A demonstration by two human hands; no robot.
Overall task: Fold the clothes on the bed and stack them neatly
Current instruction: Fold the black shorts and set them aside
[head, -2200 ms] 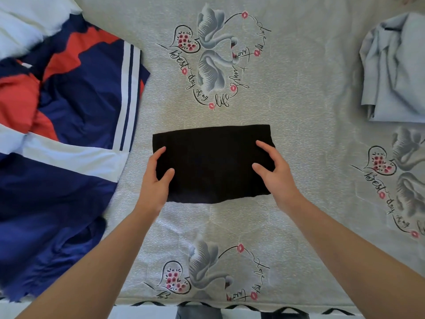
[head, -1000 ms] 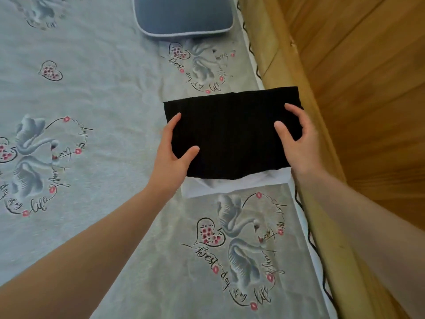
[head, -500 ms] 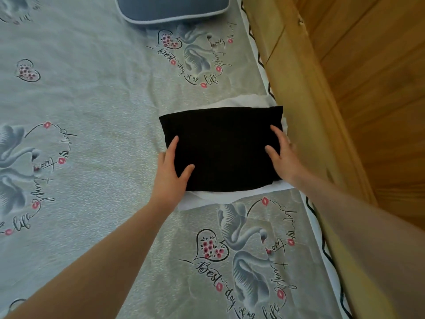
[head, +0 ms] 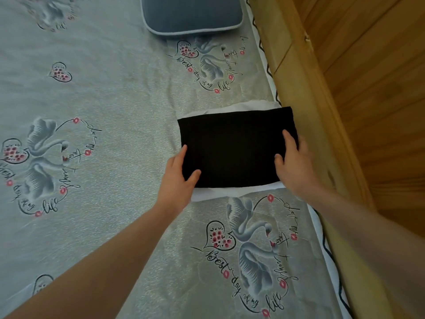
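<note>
- Leftmost, the grey bed sheet [head: 110,107] spreads out under me, printed with swans, hearts full of small pink flowers and pink lip marks. Script loops round each swan pair; on the left print [head: 43,166] the word "life" reads clearly, the rest is turned away from me and hard to make out.
- Next comes my left hand [head: 178,178], at the near left corner of the folded black garment [head: 234,148]. My thumb lies on top of the cloth and my fingers run along its left edge, so I am pinching that corner.
- Then the black garment itself, a tidy rectangle with fine ribbing, lying flat on a folded white garment [head: 207,195] whose edges peek out along the near side and the far side. This small stack sits on the bed hard against its right edge.
- Beyond the stack, at the top of my view, a blue-grey pillow [head: 190,14] with pale piping rests on the sheet, well apart from the clothes.
- Just this side of the pillow, another swan print [head: 207,65] reads "Best day of my life". The same words show on the print [head: 248,256] nearest me, below the stack.
- Further right, my right hand [head: 291,166] grips the near right corner of the black garment, thumb on top, fingers curled over its right edge.
- Rightmost, the wooden bed frame [head: 305,93] runs along the sheet, with wooden wall panelling [head: 377,88] behind it.
</note>
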